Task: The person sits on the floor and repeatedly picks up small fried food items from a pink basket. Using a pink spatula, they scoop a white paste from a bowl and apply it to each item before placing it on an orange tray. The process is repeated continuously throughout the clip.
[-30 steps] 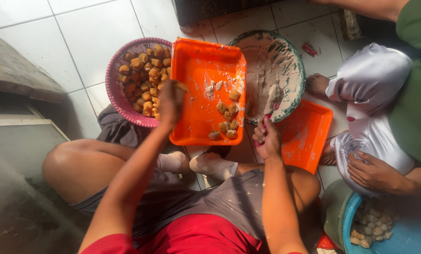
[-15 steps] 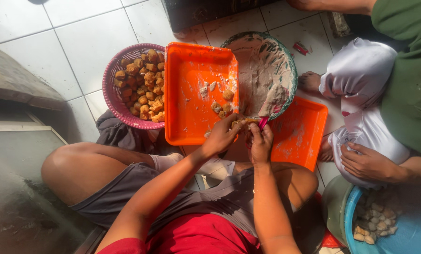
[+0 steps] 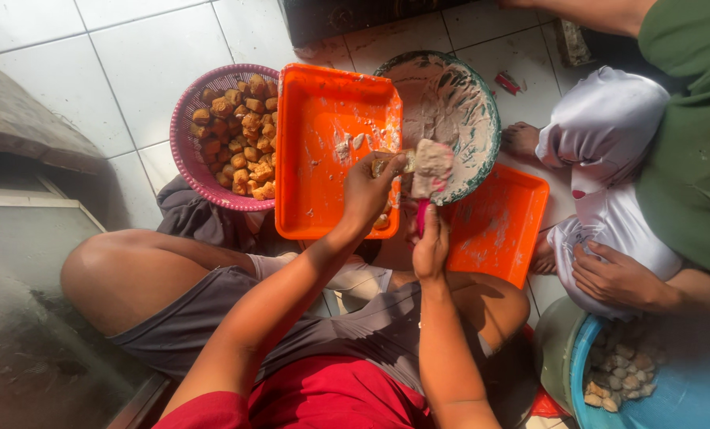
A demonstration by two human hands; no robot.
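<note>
My left hand holds a small brown fried piece over the right edge of the big orange tray. My right hand grips the pink handle of a spoon heaped with pale paste, its tip touching the fried piece. Behind the spoon stands a green-rimmed bowl smeared with the same paste. A pink basket full of fried pieces sits left of the tray.
A smaller orange tray lies to the right on the tiled floor. Another person in green and white sits at the right, one hand on their knee. A blue tub with pale pieces stands at lower right.
My left hand left the basket side, came right and now holds a fried piece. My right hand has raised the spoon with paste to meet it.
</note>
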